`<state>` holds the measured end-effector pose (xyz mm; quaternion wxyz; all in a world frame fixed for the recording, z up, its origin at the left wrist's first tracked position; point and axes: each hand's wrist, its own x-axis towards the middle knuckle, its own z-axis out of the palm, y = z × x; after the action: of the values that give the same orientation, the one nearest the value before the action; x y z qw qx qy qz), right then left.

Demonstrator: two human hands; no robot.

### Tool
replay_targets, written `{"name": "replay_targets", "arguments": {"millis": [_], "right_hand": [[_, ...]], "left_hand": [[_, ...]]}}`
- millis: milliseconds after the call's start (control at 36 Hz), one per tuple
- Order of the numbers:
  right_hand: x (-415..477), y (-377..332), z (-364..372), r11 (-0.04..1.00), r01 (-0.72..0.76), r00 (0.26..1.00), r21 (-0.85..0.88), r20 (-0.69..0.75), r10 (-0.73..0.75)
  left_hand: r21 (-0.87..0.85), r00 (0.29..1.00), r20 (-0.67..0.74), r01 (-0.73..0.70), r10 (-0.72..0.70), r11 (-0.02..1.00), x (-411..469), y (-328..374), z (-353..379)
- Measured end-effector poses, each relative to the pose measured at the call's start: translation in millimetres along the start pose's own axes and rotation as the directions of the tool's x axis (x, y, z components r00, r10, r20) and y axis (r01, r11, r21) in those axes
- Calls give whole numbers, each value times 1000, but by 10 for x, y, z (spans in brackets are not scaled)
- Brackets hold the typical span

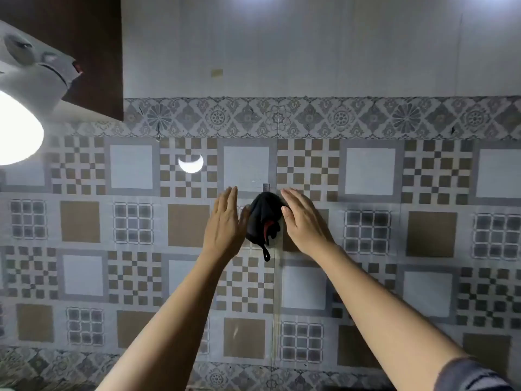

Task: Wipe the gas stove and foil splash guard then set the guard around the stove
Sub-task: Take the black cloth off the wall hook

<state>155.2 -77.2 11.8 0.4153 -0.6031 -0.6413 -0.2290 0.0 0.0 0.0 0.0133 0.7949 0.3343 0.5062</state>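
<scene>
Both arms are raised to the patterned wall tiles (369, 172).

Left hand (225, 221): fingers straight and held together, pointing up, with the thumb spread toward the black cloth (263, 213). It holds nothing. I cannot tell whether the thumb touches the cloth's edge.

Right hand (306, 221): fingers straight and close together, angled up and to the left. The thumb lies at the cloth's right edge. No grip is visible and nothing is held.

The cloth hangs bunched against the wall between my two hands, from a small grey hook (265, 187) that sits between the two sets of fingertips. A red patch shows in its folds. A thin black loop (266, 255) dangles below wrist level.

A lit bulb (14, 128) glares well to the left of my left hand and higher. Its reflection (191, 164) sits on a tile just up and left of my left fingertips. A dark brown cabinet (93, 38) is above the bulb. A grey sleeve (473, 375) covers the near end of my right arm.
</scene>
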Motion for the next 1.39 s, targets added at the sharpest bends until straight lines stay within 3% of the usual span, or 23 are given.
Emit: {"name": "replay_targets", "arguments": {"millis": [444, 722, 833, 1028, 1194, 1389], "right_hand": [[485, 426, 561, 973, -174, 973, 155, -128, 194], [687, 410, 523, 934, -267, 934, 239, -175, 311], [727, 257, 320, 945, -219, 938, 243, -213, 272], [581, -110, -83, 990, -100, 974, 101, -194, 118], [-3, -231, -422, 993, -105, 985, 49, -136, 111], [-849, -95, -639, 967, -250, 966, 45, -51, 252]], "left_hand": [[-311, 995, -46, 72, -91, 948, 330, -391, 672], [-336, 988, -120, 53, -98, 941, 416, -438, 623], [-345, 988, -138, 21, -73, 938, 414, -429, 456], [-310, 989, -150, -59, 12, 949, 194, -318, 32], [-306, 991, -78, -130, 111, 943, -237, -168, -229], [-333, 974, 106, -156, 202, 930, -924, 70, -109]]}}
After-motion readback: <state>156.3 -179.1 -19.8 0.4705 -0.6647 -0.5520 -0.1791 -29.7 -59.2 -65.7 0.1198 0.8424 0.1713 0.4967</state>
